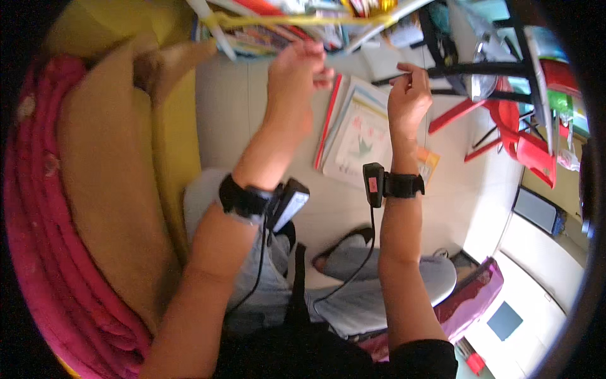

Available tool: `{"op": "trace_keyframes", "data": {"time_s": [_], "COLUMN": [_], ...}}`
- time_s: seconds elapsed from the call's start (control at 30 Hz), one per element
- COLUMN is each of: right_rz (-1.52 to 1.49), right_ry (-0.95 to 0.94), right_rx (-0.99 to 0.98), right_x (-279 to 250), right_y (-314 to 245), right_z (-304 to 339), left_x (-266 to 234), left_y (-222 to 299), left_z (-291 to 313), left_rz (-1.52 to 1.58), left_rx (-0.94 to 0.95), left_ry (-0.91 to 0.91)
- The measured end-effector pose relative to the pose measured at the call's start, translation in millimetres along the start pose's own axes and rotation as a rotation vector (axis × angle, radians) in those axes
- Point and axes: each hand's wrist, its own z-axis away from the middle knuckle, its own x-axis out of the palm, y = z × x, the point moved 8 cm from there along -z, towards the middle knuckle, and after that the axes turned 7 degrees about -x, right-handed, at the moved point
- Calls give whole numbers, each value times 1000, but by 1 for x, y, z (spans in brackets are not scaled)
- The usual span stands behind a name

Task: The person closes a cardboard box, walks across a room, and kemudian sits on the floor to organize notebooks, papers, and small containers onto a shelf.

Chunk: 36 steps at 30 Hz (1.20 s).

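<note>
My left hand (297, 76) is raised over the floor just before the low shelf, its fingers loosely bent and apart, with nothing visible in them. My right hand (410, 98) hovers at the right edge of a small pile of books, fingers half curled and parted; no held thing shows. On top of the pile lies a white book (360, 142) with pink lettering and a green figure on its cover. A red-edged book (329, 120) sticks out at its left side. An orange booklet (429, 161) lies partly behind my right wrist.
Books and papers fill the white-framed shelf (278, 31) ahead. To the right stand a black-legged rack (486, 69) and a red chair (511, 129). A yellow sofa (177, 139) with a brown cover and magenta blanket (47, 221) borders my left. Cables hang from both wrist devices.
</note>
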Motion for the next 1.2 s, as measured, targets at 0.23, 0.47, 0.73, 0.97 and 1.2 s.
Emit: {"op": "trace_keyframes", "data": {"time_s": [0.23, 0.47, 0.73, 0.97, 1.2], "right_rz": [193, 364, 455, 468, 275], "right_ry": [-526, -554, -399, -583, -696], "right_rx": [806, 831, 106, 5, -197], "right_x": [36, 48, 79, 90, 82], "right_y": [191, 148, 142, 163, 206], "right_z": [231, 234, 141, 99, 119], "left_x": [7, -8, 0, 7, -3], "left_y": [-21, -33, -40, -65, -124], "left_z": [-9, -17, -12, -6, -14], "left_rz": [86, 4, -157, -335, -837], "left_rx": [-61, -102, -87, -94, -262], "left_ry": [-59, -128, -141, -146, -178]}}
